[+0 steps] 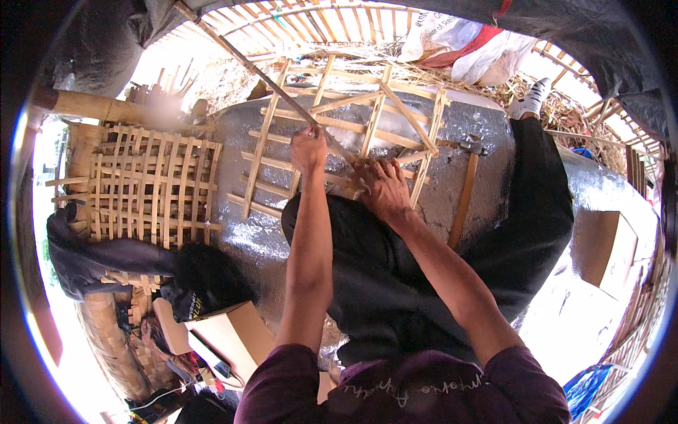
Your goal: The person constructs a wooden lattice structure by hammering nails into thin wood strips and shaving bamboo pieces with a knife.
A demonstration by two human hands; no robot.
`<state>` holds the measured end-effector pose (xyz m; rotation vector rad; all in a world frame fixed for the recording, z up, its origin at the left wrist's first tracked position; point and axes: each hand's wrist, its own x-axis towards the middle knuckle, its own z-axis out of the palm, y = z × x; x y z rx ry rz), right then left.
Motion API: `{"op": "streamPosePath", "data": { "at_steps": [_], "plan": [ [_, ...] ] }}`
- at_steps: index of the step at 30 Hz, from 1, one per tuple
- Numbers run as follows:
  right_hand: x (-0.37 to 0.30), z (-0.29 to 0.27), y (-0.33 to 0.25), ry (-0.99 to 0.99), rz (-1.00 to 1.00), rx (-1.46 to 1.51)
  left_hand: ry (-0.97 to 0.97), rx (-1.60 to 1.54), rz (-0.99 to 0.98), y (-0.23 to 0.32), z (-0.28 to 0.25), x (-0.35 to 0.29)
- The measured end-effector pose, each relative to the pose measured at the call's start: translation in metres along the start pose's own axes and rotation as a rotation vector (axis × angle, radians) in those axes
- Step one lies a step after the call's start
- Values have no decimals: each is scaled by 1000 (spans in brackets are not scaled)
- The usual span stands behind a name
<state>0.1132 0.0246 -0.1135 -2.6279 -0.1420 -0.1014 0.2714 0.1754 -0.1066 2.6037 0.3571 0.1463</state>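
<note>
A long, thin brown stick (247, 65) slants from the upper left down to my two hands. My left hand (309, 148) is closed around it, the forearm coming straight up from below. My right hand (386, 185) has its fingers bent over the stick's lower end, close above my knee; what lies under those fingers is partly hidden. Beneath and beyond both hands lies an open lattice of pale bamboo strips (372, 121), with diagonal pieces at its right side. A hammer (464, 194) with a wooden handle rests to the right of the lattice.
Shiny silver sheeting (491, 166) covers the surface under the lattice. At left stands a woven bamboo panel (152, 177) with dark cloth (116, 258) near it. An open cardboard box (229, 339) sits lower left, another box (604, 247) at right. My black-trousered leg (540, 184) stretches out right.
</note>
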Motion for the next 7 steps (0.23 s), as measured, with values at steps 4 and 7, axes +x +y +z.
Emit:
{"op": "streamPosePath", "data": {
  "at_steps": [4,7],
  "plan": [
    [2,12,4,-16,17,-60,-8,-8,-43,-16,6,34],
    [3,16,6,-60,7,-23,-145,22,-106,-35,17,69]
  ]
}}
